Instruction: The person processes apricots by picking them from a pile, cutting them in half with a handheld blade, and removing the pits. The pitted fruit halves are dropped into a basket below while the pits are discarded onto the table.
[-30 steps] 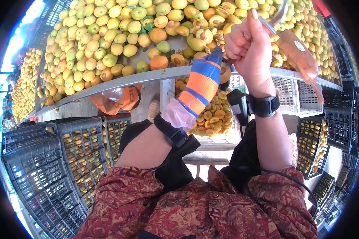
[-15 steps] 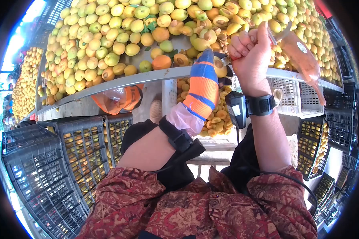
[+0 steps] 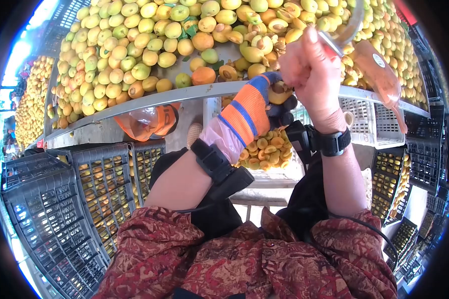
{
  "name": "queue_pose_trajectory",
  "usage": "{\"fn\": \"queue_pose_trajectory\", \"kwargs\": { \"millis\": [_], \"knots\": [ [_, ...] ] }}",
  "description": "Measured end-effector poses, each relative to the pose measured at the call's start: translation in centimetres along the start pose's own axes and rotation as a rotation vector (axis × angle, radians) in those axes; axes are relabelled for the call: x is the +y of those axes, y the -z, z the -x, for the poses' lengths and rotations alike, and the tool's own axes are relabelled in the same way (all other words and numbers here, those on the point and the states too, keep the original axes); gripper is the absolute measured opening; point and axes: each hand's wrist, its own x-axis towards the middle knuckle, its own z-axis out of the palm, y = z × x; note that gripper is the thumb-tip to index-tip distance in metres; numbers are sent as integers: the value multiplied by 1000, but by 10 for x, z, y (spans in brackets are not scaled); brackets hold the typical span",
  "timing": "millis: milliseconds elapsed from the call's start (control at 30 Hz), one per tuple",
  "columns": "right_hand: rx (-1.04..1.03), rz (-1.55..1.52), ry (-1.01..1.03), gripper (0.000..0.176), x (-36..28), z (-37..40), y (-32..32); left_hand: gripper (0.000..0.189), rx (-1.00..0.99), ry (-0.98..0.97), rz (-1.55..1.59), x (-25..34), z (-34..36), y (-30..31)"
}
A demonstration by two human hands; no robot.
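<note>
My left hand (image 3: 257,107), in an orange and blue striped glove with dark fingertips, holds a cut apricot (image 3: 279,93) over the near rim of the table (image 3: 184,94). Close to its right, my right hand (image 3: 313,74) is closed round a metal tool (image 3: 331,44) with a curved end pointing up and away. The apricot shows brown at its centre. Beyond both hands lies a large heap of yellow and green apricots (image 3: 134,50). Below my left hand, apricot halves (image 3: 265,152) fill a container under the rim.
Black crates (image 3: 50,209) with fruit stand at the left, and more crates (image 3: 389,174) at the right. A white crate (image 3: 356,119) sits under the rim. An orange bag (image 3: 147,122) hangs below it. A clear bottle (image 3: 376,70) lies on the heap.
My left hand has drawn back toward me and tilted, with the apricot in it turned cut side into view. My right hand has shifted slightly, and its tool has swung upward.
</note>
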Motion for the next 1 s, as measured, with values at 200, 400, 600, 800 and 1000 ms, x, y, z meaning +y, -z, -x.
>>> {"fn": "queue_pose_trajectory", "kwargs": {
  "millis": [200,400,600,800,1000],
  "knots": [
    [338,-450,-137,41,6,-11,19,21,52,-633,-1061,-7,-37,18],
    [-37,-138,-103,44,2,1,9,13,-70,-545,-983,-18,-27,19],
    [-88,24,-85,44,-4,10,-2,13,-159,-622,-1010,-22,-12,19],
    [44,-164,30,37,3,6,12,25,-208,179,210,-11,-24,4],
    [348,-92,-333,34,1,-3,35,31,338,-599,131,4,-41,1]
  ]
}}
